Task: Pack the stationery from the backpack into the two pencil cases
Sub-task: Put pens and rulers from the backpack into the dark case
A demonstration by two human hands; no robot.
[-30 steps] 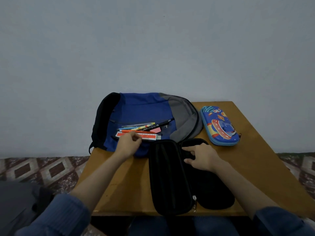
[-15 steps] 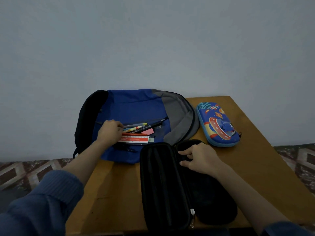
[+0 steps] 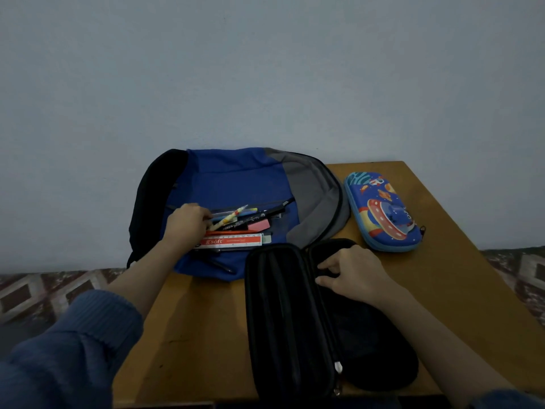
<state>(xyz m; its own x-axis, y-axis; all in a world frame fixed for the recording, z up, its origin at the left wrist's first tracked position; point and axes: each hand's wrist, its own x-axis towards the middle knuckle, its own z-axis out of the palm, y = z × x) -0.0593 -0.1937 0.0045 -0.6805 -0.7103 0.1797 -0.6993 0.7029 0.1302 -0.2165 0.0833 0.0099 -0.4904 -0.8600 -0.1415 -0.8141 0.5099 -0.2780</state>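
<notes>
The left hand (image 3: 185,222) on the backpack (image 3: 236,178) covers one end of the pens (image 3: 236,215) and the ruler (image 3: 233,241), so no clue which one the fingers (image 3: 203,215) actually have, if any. Print on the pens is too tiny to read. In front of the backpack, the black pencil case (image 3: 283,305) is pitch dark inside.

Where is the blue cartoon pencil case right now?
Head view: the cartoon pencil case lies closed on the table at far right, just right of the backpack, beyond the right hand holding the open black case.
</notes>
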